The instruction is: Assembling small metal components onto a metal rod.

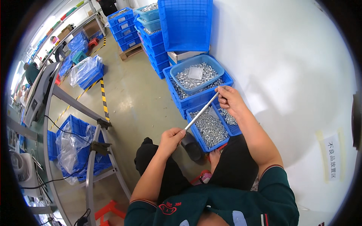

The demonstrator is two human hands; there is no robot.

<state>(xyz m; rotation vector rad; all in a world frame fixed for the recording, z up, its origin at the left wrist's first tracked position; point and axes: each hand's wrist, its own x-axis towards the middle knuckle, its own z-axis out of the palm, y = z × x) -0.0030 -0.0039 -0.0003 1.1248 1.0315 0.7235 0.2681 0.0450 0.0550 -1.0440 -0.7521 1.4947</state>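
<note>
Grey workshop floor [132, 98]; slim silver rod [202, 111] slants near-left to far-right: left hand [171, 141] pinches near end, right hand [229, 100] pinches far end.

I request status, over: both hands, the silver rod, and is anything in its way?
Left hand: grip on silver rod, near end. Right hand: grip on far end. Rod slanted between hands, no obstruction visible.

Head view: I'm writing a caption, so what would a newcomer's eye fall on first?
Probably the slim silvery metal rod, slanting near the centre between the left fingers and right fingers. Next, just beyond it, the light-blue plastic basin heaped with small shiny metal pieces. Then the black-and-yellow striped floor tape on the left.
</note>
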